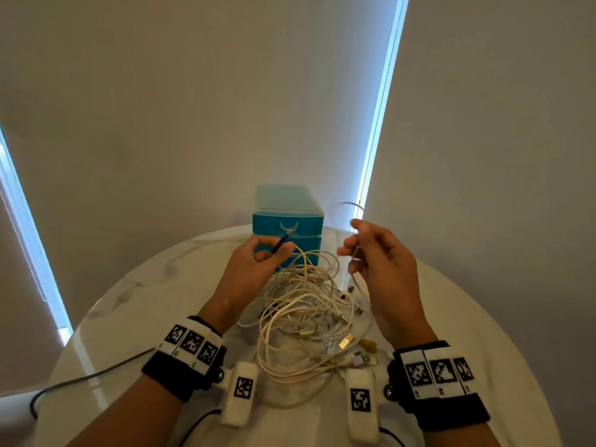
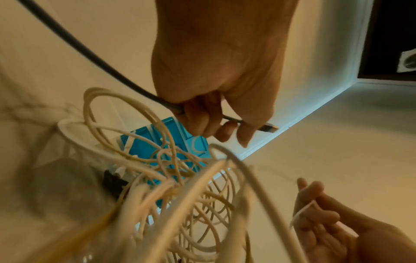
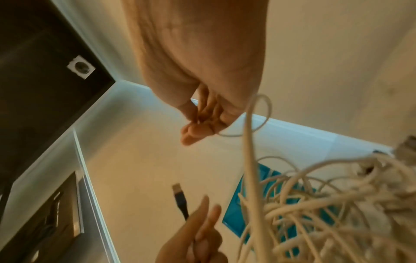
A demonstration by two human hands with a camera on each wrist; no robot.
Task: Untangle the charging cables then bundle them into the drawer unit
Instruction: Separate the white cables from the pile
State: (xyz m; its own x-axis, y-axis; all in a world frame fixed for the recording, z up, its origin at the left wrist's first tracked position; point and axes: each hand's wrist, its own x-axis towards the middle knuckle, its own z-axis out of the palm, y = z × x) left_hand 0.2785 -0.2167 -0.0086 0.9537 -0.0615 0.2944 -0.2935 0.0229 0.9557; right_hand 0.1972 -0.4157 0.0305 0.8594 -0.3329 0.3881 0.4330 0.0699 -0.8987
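Plainly the untangling step is in hand: the left hand [image 1: 254, 262] is closed round a dark cable [image 2: 90, 58] near its plug, the right hand [image 1: 377, 253] pinches a thin pale cable [image 3: 252, 160], and both are raised over the tangle of white cables [image 1: 309, 311] heaped mid-table, in front of the blue drawer unit [image 1: 287, 221] at the far edge (every drawer looks closed). Next, I judge, one strand must be drawn free without cinching the knot. Only the left wrist view shows the dark cable's run through the palm; the head view alone shows the whole heap on the table [image 1: 135, 311].
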